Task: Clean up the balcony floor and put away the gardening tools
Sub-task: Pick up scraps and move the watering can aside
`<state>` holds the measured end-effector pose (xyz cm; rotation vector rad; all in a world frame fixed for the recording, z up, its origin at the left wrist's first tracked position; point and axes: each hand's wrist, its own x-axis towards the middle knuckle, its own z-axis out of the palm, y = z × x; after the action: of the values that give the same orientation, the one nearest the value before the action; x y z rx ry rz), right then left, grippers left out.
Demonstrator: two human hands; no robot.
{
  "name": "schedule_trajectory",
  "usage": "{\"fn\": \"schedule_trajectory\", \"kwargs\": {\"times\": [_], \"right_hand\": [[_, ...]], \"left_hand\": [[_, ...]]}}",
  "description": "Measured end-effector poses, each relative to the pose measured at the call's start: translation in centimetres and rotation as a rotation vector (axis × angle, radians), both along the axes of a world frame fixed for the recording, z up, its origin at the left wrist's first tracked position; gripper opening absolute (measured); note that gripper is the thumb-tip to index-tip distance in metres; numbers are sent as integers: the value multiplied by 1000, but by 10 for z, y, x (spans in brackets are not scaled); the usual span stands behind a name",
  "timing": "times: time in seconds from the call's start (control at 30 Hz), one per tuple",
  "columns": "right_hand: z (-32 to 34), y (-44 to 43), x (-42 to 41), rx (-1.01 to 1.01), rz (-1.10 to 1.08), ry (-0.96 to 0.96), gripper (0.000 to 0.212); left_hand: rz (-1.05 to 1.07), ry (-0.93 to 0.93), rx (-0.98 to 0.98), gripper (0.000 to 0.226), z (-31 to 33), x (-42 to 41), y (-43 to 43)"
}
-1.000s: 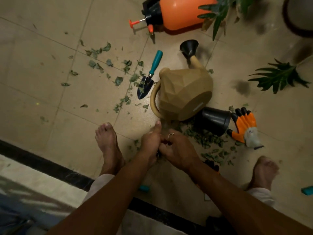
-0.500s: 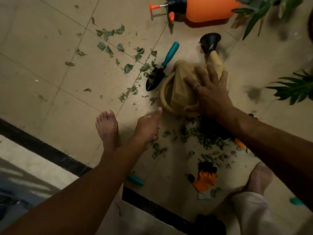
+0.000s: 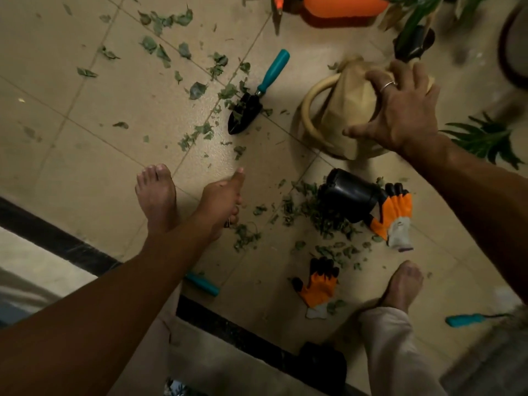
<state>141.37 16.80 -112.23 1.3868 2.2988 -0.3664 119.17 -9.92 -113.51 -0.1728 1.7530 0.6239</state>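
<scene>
- The watering can (image 3: 351, 110) sits in the upper right of the frame, with the right hand (image 3: 405, 115) on top of it.
- The trowel (image 3: 254, 98) lies just left of the can, among scattered leaves (image 3: 197, 90).
- A pot (image 3: 348, 195) lies on its side below the can; a glove (image 3: 394, 218) touches its right side.
- A second glove (image 3: 317, 284) lies at lower centre, left of a foot (image 3: 403, 281).
- The sprayer (image 3: 343, 5) is at the top edge.

A tan watering can (image 3: 348, 110) is gripped by the right hand (image 3: 400, 112), near a teal-handled trowel (image 3: 254, 101) laid flat. Leaf scraps (image 3: 311, 212) are strewn around a tipped black pot (image 3: 348, 195) and two orange-black gloves (image 3: 394, 212).
</scene>
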Motion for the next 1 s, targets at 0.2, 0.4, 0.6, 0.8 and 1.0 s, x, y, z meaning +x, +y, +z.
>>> {"fn": "schedule_trajectory", "kwargs": {"times": [0.2, 0.4, 0.6, 0.8, 1.0], "right_hand": [[7, -13, -6, 14, -60, 68, 105], [41, -73, -53, -276, -268, 454, 48], [108, -112, -131, -462, -100, 552, 24], [187, -109, -220, -532, -91, 545, 18], [283, -111, -300, -584, -121, 524, 22]], "left_hand": [[-7, -19, 7, 48, 9, 5, 7], [8, -127, 2, 53, 41, 3, 20], [159, -188, 118, 60, 96, -15, 56], [446, -193, 164, 71, 157, -71, 87], [480, -228, 149, 78, 257, -163, 87]]}}
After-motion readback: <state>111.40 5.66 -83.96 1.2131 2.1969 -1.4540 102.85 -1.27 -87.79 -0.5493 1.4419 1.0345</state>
